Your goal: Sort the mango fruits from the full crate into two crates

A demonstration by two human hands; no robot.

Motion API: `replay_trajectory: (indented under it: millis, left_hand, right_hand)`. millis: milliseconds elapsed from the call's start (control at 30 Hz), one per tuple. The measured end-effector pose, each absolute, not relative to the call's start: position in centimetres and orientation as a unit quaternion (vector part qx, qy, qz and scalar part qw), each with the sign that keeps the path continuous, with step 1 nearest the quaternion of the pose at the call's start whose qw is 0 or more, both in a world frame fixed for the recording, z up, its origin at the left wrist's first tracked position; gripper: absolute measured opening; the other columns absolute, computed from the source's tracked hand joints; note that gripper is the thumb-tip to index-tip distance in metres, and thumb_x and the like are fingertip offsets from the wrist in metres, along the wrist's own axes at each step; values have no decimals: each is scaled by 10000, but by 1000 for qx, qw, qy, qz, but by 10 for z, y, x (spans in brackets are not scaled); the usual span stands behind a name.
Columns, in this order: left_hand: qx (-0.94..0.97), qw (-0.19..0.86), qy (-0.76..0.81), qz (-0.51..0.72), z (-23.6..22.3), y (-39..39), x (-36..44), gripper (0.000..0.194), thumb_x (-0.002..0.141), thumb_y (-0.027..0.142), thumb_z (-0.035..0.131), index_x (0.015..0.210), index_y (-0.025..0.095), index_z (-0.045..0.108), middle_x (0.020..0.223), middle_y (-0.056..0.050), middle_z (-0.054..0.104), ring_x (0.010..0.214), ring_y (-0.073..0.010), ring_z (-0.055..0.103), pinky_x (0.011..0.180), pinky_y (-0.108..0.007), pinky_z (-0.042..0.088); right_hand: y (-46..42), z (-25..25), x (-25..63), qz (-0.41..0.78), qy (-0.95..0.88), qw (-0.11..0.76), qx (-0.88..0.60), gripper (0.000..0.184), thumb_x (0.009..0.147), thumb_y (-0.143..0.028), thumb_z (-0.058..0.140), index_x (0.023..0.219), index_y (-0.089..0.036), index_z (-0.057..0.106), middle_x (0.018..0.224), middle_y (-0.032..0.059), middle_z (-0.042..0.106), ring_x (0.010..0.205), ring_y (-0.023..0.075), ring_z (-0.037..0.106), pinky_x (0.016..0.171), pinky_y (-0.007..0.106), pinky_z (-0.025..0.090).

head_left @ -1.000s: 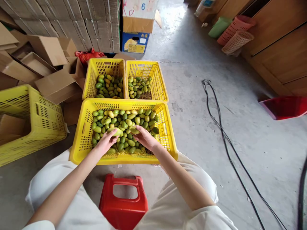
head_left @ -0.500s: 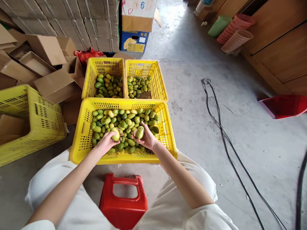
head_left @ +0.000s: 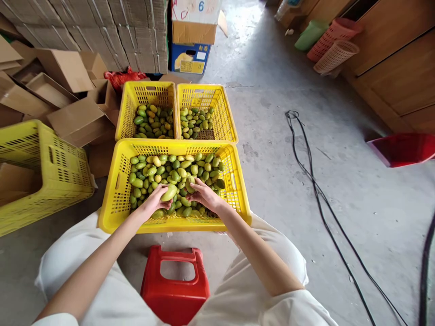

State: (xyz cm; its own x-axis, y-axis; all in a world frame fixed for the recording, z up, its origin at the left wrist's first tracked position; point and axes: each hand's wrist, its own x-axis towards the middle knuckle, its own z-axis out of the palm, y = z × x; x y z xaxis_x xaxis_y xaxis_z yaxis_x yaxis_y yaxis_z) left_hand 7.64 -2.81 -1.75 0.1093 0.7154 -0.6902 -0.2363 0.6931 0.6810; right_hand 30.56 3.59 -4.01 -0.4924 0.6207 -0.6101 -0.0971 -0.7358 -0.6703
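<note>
A wide yellow plastic crate (head_left: 112, 199) in front of me holds many small oval fruits (head_left: 181, 172), green to yellowish, whose exact kind I cannot tell. Over its near half, my left hand (head_left: 158, 200) has its fingers closed round a larger pale-green oval fruit (head_left: 169, 193). My right hand (head_left: 204, 195) grips a green oval fruit (head_left: 190, 184) between thumb and fingers, just right of the other. Both held fruits sit close together, above the loose ones.
Behind stand two yellow crates, a left one (head_left: 123, 108) and a right one (head_left: 226, 117), with similar fruit. Cardboard boxes (head_left: 79, 120) and another yellow crate (head_left: 64, 167) are at left. A red stool (head_left: 175, 294) stands between my knees; black cable (head_left: 314, 181) lies rightward.
The left hand's fruit has turned to a tilted, lengthwise view and shifted slightly right. My right hand has rolled over, palm now downward, bringing its fruit left and a little farther from me.
</note>
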Motion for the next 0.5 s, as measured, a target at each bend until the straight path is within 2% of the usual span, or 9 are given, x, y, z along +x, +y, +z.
replay_trajectory:
  millis: [67,133,233,300,400,467,500]
  left_hand:
    - [216,713,575,338,-18,-28,77,525,836,519,898,1191,211,662,763,-27,732,647,-191,659,661,-310,534]
    - [228,702,582,342,-21,-28,77,595,746,540,977,1158,186,734,750,-4,686,626,-155,596,631,-286,473]
    - [244,677,597,354,-24,-29,76,502,664,526,1019,909,169,764,638,63,497,575,-95,395,566,-259,304]
    - [236,670,603,364,-25,-29,75,453,644,487,1022,785,173,727,637,62,460,592,-86,330,556,-253,258]
    - [186,660,612,395,-23,-29,74,417,719,502,969,755,185,700,773,-29,621,671,-123,452,585,-241,382]
    - [156,651,612,421,-20,-27,75,411,808,551,896,770,200,685,859,-74,682,765,-171,576,668,-263,513]
    - [143,652,608,430,-19,-27,75,408,847,560,860,777,204,673,885,-88,696,808,-193,624,715,-284,562]
  right_hand:
    - [36,-38,305,814,-284,222,-455,516,859,-328,923,1275,-277,622,942,-11,744,730,172,744,742,334,653]
    - [36,-38,305,806,-287,227,-465,560,831,-312,957,1289,-260,637,934,-11,744,722,165,745,773,329,652]
    - [34,-39,305,786,-300,234,-487,610,774,-422,1029,1215,-258,642,776,-64,658,640,138,651,714,299,573]
    - [33,-40,305,776,-314,242,-491,585,748,-525,1030,1112,-259,659,678,-99,562,599,115,538,643,267,461]
    - [33,-39,304,771,-322,265,-480,475,742,-568,968,954,-236,702,704,-72,562,606,94,390,579,255,284]
    - [35,-39,304,775,-305,280,-477,413,730,-538,925,862,-221,695,745,-40,601,626,97,359,566,261,269]
    - [35,-39,304,779,-290,285,-477,393,727,-523,905,831,-219,680,757,-24,620,642,105,381,570,261,305]
